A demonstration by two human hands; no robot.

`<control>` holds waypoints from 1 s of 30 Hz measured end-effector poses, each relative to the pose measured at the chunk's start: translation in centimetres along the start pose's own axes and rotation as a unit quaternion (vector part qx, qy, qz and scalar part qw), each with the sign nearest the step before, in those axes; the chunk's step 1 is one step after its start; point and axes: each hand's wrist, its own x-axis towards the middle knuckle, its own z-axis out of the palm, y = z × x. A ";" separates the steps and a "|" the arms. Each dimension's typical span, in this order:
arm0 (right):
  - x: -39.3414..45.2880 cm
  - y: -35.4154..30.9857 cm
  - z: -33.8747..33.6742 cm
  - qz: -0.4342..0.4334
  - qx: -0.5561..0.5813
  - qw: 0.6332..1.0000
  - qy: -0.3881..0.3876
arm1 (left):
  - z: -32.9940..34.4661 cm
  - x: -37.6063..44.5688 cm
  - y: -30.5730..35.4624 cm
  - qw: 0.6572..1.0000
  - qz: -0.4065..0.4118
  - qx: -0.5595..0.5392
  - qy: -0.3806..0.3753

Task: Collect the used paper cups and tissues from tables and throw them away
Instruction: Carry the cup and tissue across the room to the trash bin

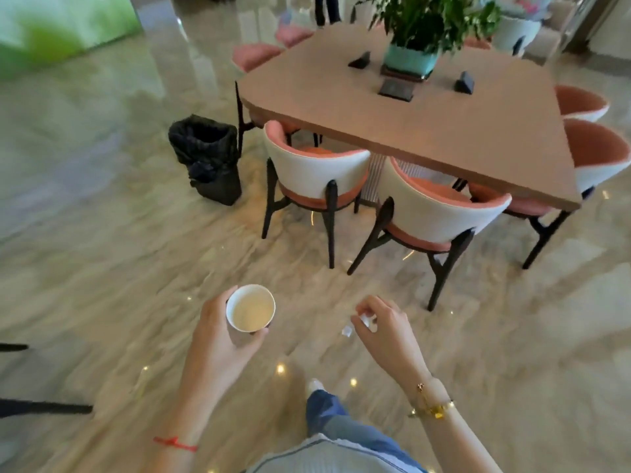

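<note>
My left hand grips a white paper cup upright, its open mouth facing up, with thumb and fingers curled round its wall. To the right, my right hand pinches a small crumpled white tissue between its fingertips; a scrap of it hangs below the fingers. A black bin lined with a black bag stands on the floor ahead and to the left, beside the table's corner.
A long wooden table stands ahead on the right, carrying a potted plant and small black stands. White-and-pink chairs are tucked along its near side. Polished marble floor lies between me and the bin.
</note>
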 end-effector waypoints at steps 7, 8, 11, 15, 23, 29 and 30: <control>18.4 -4.7 2.0 -0.104 -0.003 0.993 -0.060 | -1.6 12.3 -1.1 0.994 -0.047 0.022 0.092; 20.5 -5.5 2.7 -0.113 -0.004 0.991 -0.070 | -1.9 13.8 -1.5 0.993 -0.060 0.022 0.099; 26.7 -7.8 5.2 -0.146 -0.001 0.984 -0.100 | -2.9 18.2 -2.9 0.988 -0.087 0.019 0.128; 34.5 -11.4 9.0 -0.173 0.010 0.976 -0.135 | -4.5 24.7 -5.7 0.980 -0.116 0.011 0.161; 51.6 -20.6 17.1 -0.198 0.016 0.968 -0.154 | -9.6 42.0 -11.9 0.978 -0.108 0.003 0.179; 64.1 -26.9 21.4 -0.189 0.043 0.974 -0.113 | -14.2 56.7 -16.0 0.984 -0.097 0.034 0.143; 66.1 -27.5 22.0 -0.178 0.046 0.977 -0.108 | -14.5 59.1 -16.6 0.986 -0.094 0.040 0.134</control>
